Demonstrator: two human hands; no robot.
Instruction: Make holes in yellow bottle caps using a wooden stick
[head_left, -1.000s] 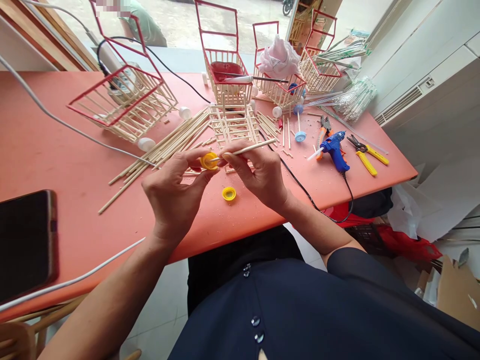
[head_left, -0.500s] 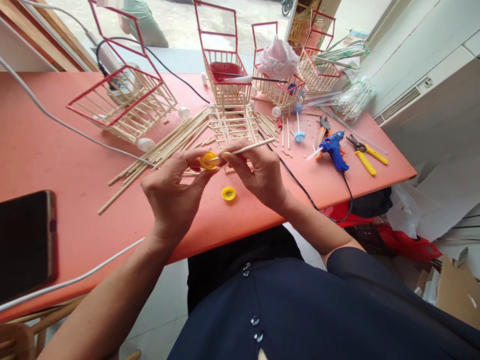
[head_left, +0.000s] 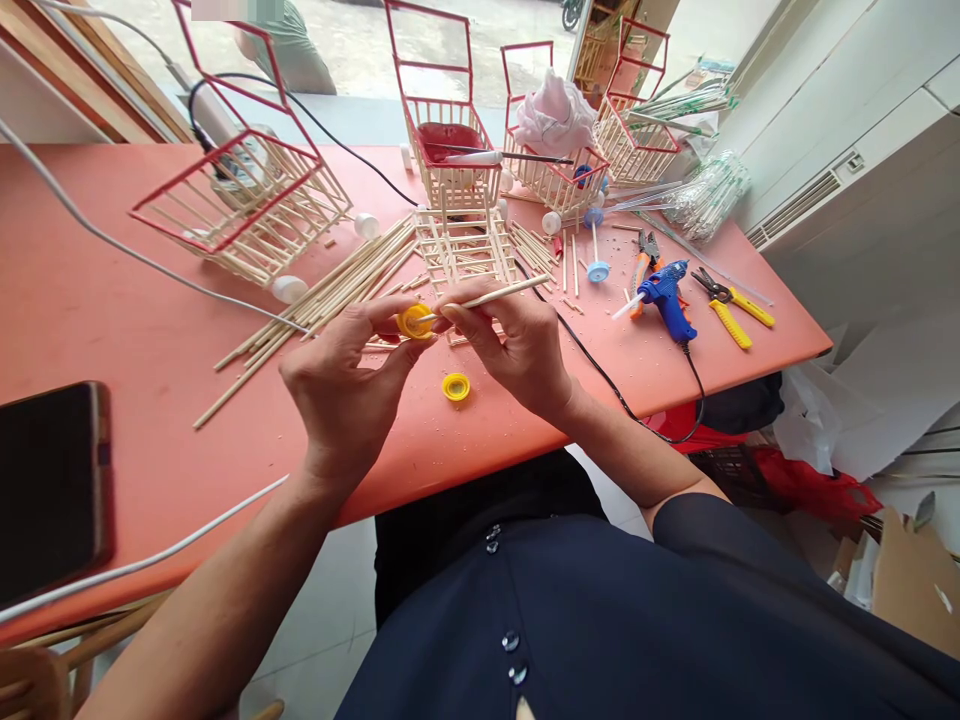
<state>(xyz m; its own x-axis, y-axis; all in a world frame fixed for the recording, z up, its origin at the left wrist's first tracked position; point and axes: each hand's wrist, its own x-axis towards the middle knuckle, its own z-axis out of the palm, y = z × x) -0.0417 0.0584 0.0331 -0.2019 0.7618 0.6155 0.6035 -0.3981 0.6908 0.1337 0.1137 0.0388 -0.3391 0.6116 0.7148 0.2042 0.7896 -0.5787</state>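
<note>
Between the thumb and fingers of my left hand [head_left: 349, 375] is a yellow bottle cap [head_left: 414, 321], its hollow side turned toward my right hand. My right hand [head_left: 517, 350] pinches a thin wooden stick [head_left: 506, 291], whose left end reaches into the cap; whether it is fixed there I cannot tell. A second yellow cap [head_left: 456, 387] lies on the table below my hands. Just beyond them stands a small frame of wooden sticks [head_left: 469, 245], partly hidden by my fingers.
Loose sticks [head_left: 337, 280] lie left of the frame. Stick carts with red rims, one at left [head_left: 247, 200], stand at the back. A blue glue gun [head_left: 667, 297] and yellow-handled pliers [head_left: 731, 308] lie right. A phone [head_left: 52, 490] rests at left; a black cord [head_left: 600, 365] crosses the table.
Almost nothing differs. My hands hold the cap and stick in the same pose, and the whole view has shifted very slightly.
</note>
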